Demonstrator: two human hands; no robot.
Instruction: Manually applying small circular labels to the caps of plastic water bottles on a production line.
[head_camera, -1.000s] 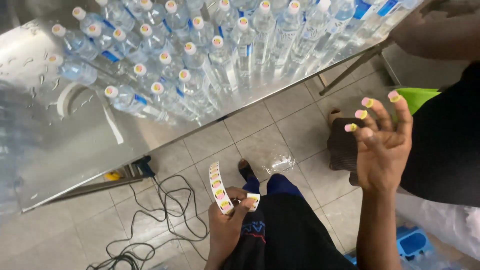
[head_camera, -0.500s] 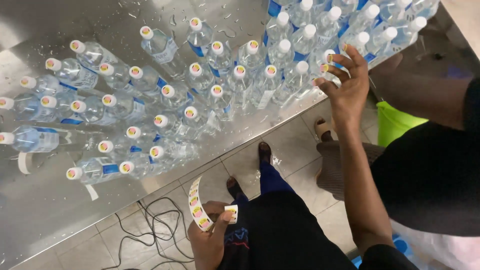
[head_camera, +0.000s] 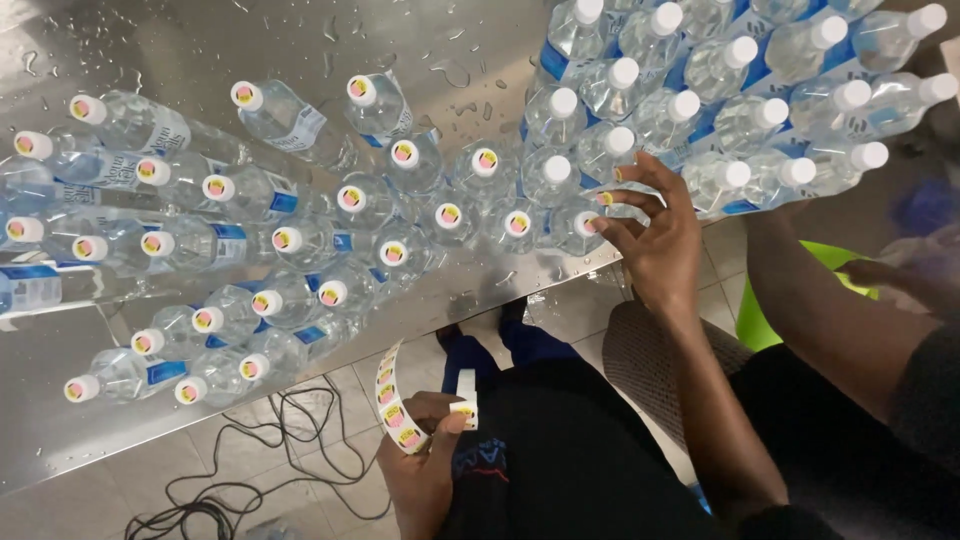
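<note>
Paper backing strip carrying small round pink-and-yellow stickers (head_camera: 391, 400) curls up out of the person's left hand (head_camera: 425, 450), nearest the camera; thumb and fingers are pinched on the strip, its peeled white end sticking up just beyond the thumb. Below that hand lie dark trousers and a black cable (head_camera: 250, 470) looped on the grey tiled floor.

Further out, the right hand (head_camera: 655, 245) reaches over the edge of the wet stainless-steel table (head_camera: 150, 440). Its fingers are spread and loosely curled, gripping nothing; at least two fingertips (head_camera: 605, 198) carry a sticker each, and they rest at the clear plastic water bottle with a stickered white cap (head_camera: 585, 222) at the table edge. Whether a fingertip is pressing that cap or only touching it I cannot tell.

Left of those fingertips, the loose scatter of clear bottles (head_camera: 300, 240) all show a pink-and-yellow dot on the cap, so that part looks done. Just beyond and to the right of the fingertips stands the tight block of blue-labelled bottles with bare white caps (head_camera: 740, 110), none marked as far as I can see. By my count roughly half the bottles in view remain, and the strip in the near hand holds several stickers more.

Beside the right forearm, another person's dark sleeve (head_camera: 860, 340) and a green tub (head_camera: 750, 320) sit at the frame's right.
</note>
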